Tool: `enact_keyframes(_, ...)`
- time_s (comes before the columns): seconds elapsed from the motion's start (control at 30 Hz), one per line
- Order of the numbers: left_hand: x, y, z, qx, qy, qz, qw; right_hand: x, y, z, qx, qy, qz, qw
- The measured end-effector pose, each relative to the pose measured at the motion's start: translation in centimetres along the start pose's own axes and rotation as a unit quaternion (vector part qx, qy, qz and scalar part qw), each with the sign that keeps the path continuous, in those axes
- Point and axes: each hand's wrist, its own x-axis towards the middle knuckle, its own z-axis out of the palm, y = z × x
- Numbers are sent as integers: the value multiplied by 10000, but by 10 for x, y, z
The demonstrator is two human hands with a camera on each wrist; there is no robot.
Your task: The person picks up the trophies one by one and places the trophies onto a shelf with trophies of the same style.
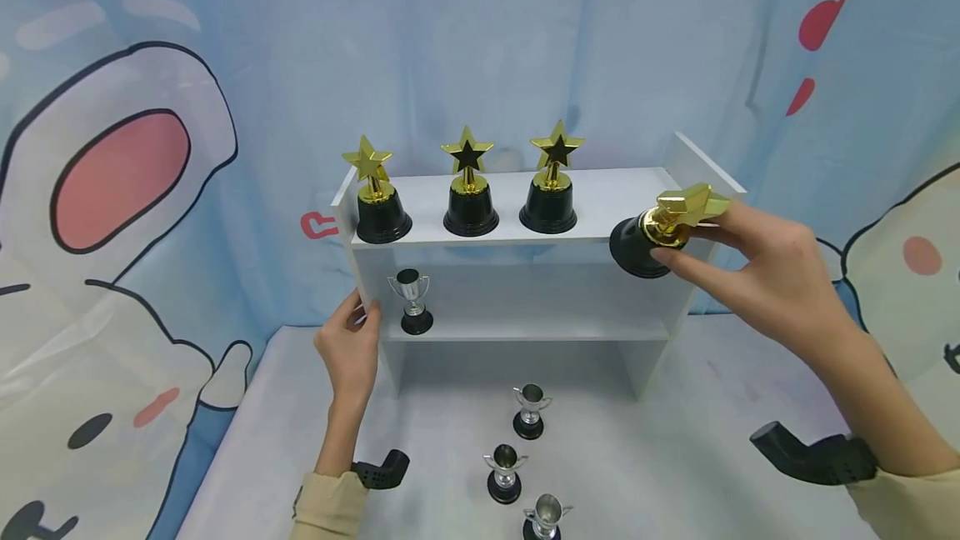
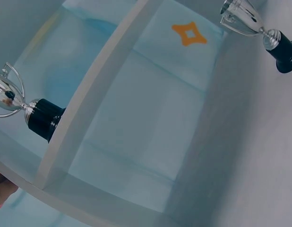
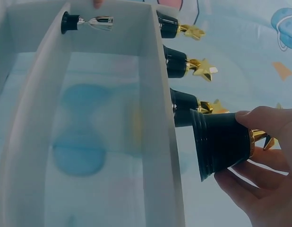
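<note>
My right hand (image 1: 772, 273) grips a gold star trophy (image 1: 667, 227) by its neck and black base, tilted, in front of the top shelf's right end. In the right wrist view the base of this trophy (image 3: 221, 144) is apart from the shelf edge. My left hand (image 1: 351, 348) holds the left side panel of the white shelf unit (image 1: 517, 327) at middle-shelf height. Beside it, a small silver cup trophy (image 1: 410, 302) stands upright at the middle shelf's left end. On the top shelf stand three gold star trophies: left (image 1: 381, 198), centre (image 1: 470, 190) and right (image 1: 550, 190).
Three silver cup trophies stand on the white table in front of the unit: a far one (image 1: 529, 413), a middle one (image 1: 505, 477) and a near one (image 1: 544, 519). A blue cartoon-print curtain (image 1: 480, 40) hangs behind.
</note>
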Motion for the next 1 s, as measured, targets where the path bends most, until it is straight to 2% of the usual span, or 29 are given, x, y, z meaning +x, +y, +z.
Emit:
enact_keyframes(0.33,1,0,0,-61,1,-6,10000,18,7,-1,442,-490,786,9947)
enact_keyframes(0.6,1,1,-1,-40,-12,-60,10000,42,10,-10,268,-1178,1639,9791)
enact_keyframes(0.8,0,2,-1,-51,22,-85,9999,61,12,-10,177,-1693,1856,9678)
enact_keyframes(1.0,0,2,0,-115,47,-42,9999,70,16,-10,272,-2128,1991,9562)
